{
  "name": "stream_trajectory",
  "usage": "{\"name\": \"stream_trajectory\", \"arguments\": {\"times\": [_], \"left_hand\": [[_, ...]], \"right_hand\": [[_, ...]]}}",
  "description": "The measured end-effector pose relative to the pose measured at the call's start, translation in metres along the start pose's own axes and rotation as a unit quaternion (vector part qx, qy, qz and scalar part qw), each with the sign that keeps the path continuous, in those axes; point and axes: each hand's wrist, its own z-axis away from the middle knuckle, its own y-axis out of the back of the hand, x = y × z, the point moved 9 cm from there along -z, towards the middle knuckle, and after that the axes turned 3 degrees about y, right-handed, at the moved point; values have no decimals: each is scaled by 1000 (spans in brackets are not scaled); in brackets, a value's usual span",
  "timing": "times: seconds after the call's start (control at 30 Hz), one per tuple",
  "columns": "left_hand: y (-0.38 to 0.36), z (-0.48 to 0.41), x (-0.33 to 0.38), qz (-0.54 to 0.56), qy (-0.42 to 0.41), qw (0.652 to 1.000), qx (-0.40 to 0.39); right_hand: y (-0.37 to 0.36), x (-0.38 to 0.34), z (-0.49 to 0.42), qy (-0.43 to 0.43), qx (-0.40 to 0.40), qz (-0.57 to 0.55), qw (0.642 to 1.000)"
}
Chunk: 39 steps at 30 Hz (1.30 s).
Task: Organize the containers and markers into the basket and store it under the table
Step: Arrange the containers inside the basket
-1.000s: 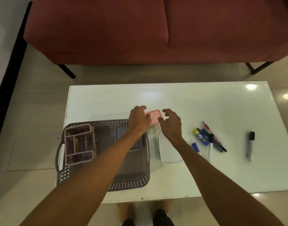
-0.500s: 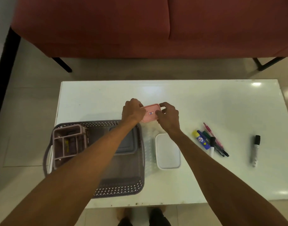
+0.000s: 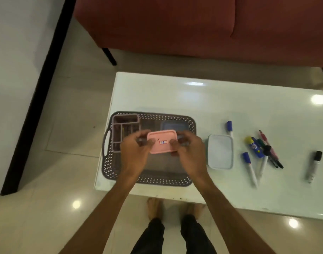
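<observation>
A pink-lidded container (image 3: 162,141) hangs above the grey perforated basket (image 3: 109,167), gripped at its left end by my left hand (image 3: 134,153) and at its right end by my right hand (image 3: 189,153). Inside the basket sit a pink divided organizer (image 3: 124,129) at the left and a blue-lidded container (image 3: 173,125) at the back right. A white-lidded container (image 3: 220,151) rests on the table just right of the basket. Several markers (image 3: 259,149) lie further right, with one blue-capped marker (image 3: 229,127) behind them and a black marker (image 3: 314,165) apart at the far right.
The white glossy table (image 3: 230,99) has its left edge close to the basket handle. A red sofa (image 3: 193,24) stands behind the table on dark legs. My bare feet (image 3: 153,208) are on the tiled floor at the table's front edge.
Both hands closed on the pink-lidded container behind the basket and carried it toward me, over the basket. The camera view swung left.
</observation>
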Motion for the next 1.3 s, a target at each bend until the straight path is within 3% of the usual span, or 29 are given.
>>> {"name": "stream_trajectory", "arguments": {"times": [0.2,0.4,0.63,0.87,1.03,1.13,1.3], "left_hand": [[59,38,-80,5,72,995,66],[84,10,-121,-82,101,989,72],[78,-12,-130,-200,76,977,-4],[80,4,-121,-200,41,978,38],[61,35,-88,-107,-13,991,78],[23,52,-54,-38,-56,997,27],[-67,62,-13,-30,-74,995,-62]], "right_hand": [[-79,49,58,-66,-66,42,995],[-138,77,64,-82,-97,127,984],[-165,77,56,-76,-113,169,976],[-166,73,52,-56,-133,149,978],[-113,59,55,8,-48,88,995],[-57,46,57,34,24,43,998],[48,49,50,29,170,2,985]]}}
